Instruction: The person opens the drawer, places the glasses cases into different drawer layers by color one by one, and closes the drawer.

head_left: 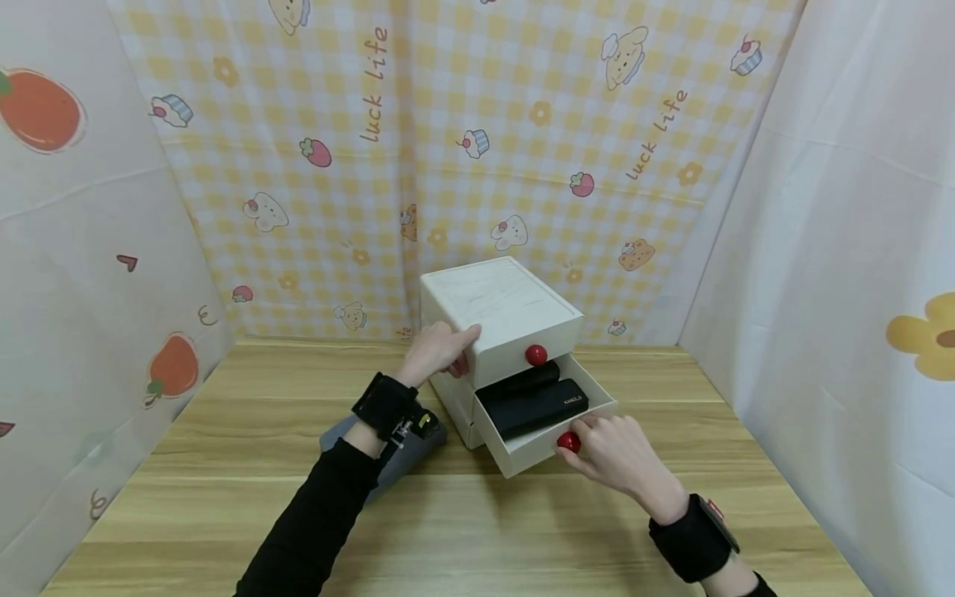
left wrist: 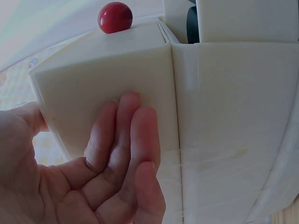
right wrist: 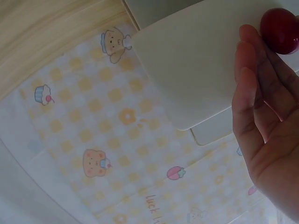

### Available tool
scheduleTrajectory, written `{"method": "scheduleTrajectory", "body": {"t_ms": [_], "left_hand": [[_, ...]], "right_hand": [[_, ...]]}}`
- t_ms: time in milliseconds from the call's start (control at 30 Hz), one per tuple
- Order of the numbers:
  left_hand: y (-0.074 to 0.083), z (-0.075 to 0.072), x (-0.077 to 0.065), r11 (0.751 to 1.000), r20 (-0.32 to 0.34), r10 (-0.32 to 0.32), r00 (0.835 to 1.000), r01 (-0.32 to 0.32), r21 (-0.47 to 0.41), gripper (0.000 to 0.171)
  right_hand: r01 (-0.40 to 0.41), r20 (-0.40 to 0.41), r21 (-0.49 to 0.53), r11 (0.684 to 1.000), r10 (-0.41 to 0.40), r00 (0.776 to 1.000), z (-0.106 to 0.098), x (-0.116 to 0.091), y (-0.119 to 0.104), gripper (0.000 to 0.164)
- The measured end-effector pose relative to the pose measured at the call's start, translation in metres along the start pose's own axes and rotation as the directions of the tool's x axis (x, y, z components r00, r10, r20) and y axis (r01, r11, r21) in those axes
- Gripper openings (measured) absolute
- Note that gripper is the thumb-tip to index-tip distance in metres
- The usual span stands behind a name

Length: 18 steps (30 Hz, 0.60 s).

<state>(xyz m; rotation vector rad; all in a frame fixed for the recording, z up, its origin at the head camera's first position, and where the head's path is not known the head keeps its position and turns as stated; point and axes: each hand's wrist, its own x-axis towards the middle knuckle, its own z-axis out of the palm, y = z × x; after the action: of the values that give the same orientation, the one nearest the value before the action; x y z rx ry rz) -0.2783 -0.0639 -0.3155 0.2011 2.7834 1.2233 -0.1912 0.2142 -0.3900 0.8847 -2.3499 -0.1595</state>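
A small white drawer cabinet (head_left: 500,303) stands on the table, its lower drawer (head_left: 522,454) pulled out. Inside lie a black case (head_left: 540,408) with pale lettering and another black item (head_left: 522,381) behind it. My right hand (head_left: 622,456) pinches the round red knob (head_left: 569,441) on that drawer; the same knob (right wrist: 280,31) shows beside the fingertips in the right wrist view. My left hand (head_left: 436,352) rests on the cabinet's left front corner, thumb over the top and nearly straight fingers (left wrist: 145,135) against the side. The upper drawer, with its red knob (head_left: 535,355), is closed.
A grey-blue flat item (head_left: 406,456) lies on the wooden table (head_left: 224,448), partly hidden under my left wrist. Behind the cabinet hangs a yellow checked curtain (head_left: 477,191), and white cloths (head_left: 836,215) flank the table on both sides.
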Motion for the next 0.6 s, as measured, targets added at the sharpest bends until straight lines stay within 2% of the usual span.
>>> {"method": "scheduleTrajectory", "body": {"t_ms": [167, 600], "left_hand": [[0.000, 0.000, 0.000, 1.000, -0.001, -0.009, 1.000, 0.009, 0.002, 0.060], [0.000, 0.001, 0.001, 1.000, 0.006, -0.028, 1.000, 0.028, 0.002, 0.059]], "right_hand": [[-0.004, 0.018, -0.004, 1.000, 0.004, 1.000, 0.008, 0.012, 0.003, 0.045], [-0.036, 0.037, 0.011, 0.999, 0.036, 0.999, 0.029, 0.041, 0.007, 0.043]]}}
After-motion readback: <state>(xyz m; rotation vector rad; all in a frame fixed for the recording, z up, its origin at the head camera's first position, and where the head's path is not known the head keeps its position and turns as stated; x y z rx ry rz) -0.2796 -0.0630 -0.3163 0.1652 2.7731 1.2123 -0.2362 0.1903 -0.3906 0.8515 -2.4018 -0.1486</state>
